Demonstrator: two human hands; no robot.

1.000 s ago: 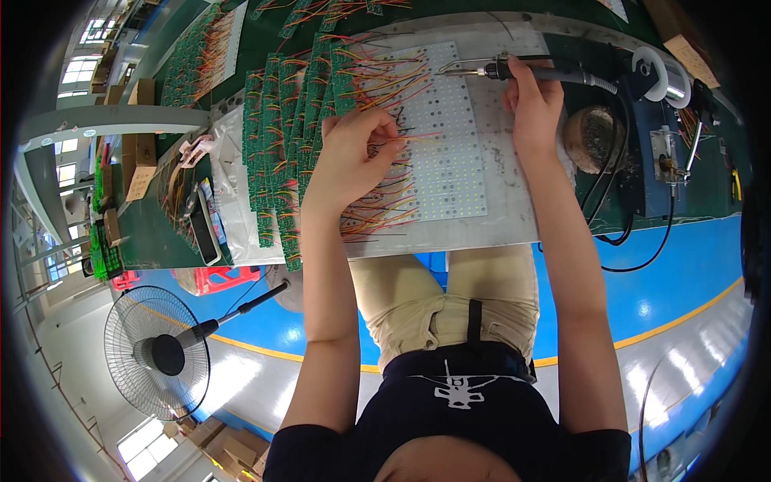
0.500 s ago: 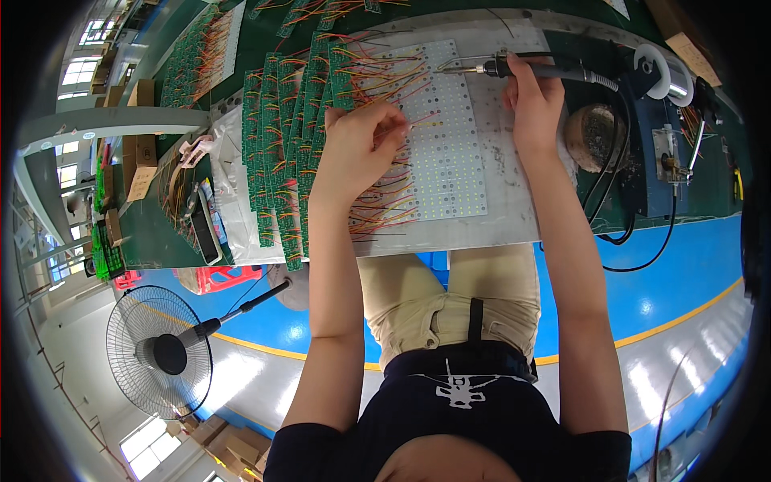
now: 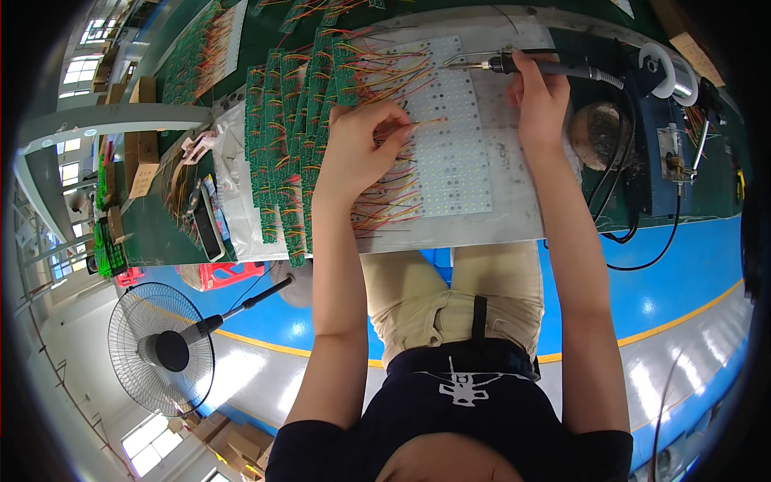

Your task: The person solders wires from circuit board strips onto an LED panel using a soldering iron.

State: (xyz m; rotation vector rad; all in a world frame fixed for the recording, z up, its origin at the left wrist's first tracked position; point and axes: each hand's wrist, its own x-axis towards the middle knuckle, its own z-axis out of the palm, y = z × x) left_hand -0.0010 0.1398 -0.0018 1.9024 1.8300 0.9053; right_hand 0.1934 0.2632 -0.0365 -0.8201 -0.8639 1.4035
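Observation:
My right hand is closed round a soldering iron, which has a thin metal tube running beside its tip. The tip points left, over the upper part of a white LED panel. In my left hand the thumb and forefinger pinch a thin wire that stretches right across the panel. Left of the panel lie several green circuit board strips, overlapping side by side. Red, yellow and black wires fan from them onto the panel. My left hand covers part of the strips.
A solder spool stands on a dark blue soldering station at the right, beside a round tip-cleaning pot. Black cables hang over the table edge. A phone lies at the left, and a fan stands on the floor.
The view has shifted slightly. My left thumb and forefinger now hold the wire out straighter across the panel. The soldering iron stays over nearly the same part of the panel.

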